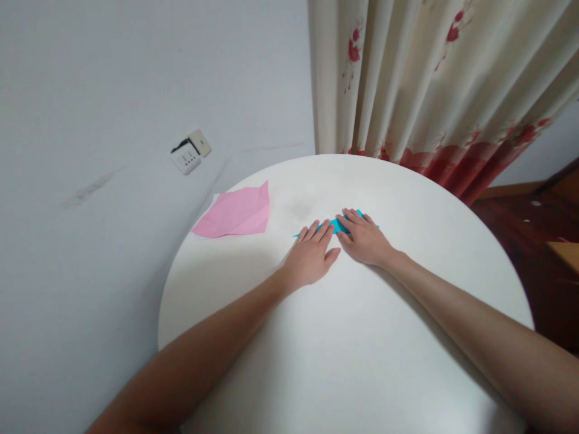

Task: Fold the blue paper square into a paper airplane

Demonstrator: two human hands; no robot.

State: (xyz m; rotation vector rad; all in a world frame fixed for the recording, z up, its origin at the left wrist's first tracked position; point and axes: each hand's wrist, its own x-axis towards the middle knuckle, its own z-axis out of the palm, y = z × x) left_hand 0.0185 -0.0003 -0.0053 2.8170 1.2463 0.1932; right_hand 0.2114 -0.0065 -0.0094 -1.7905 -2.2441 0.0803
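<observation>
A narrow piece of folded blue paper [335, 226] lies flat on the white round table. Across its left part rests my left hand [311, 256], palm down, with the fingers spread and the thumb out to the side. My right hand [364, 239] presses flat on the right part, its fingers stretched out. Both hands cover most of the paper, so its full shape is hidden. Only its middle, a pointed left tip and bits of the upper right edge show.
Left of my hands, pink paper sheets [237, 212] lie near the edge of the white round table [344, 349], with a white sheet partly under them. A wall with a socket [186, 158] stands at the left. A patterned curtain [420, 90] hangs behind the table.
</observation>
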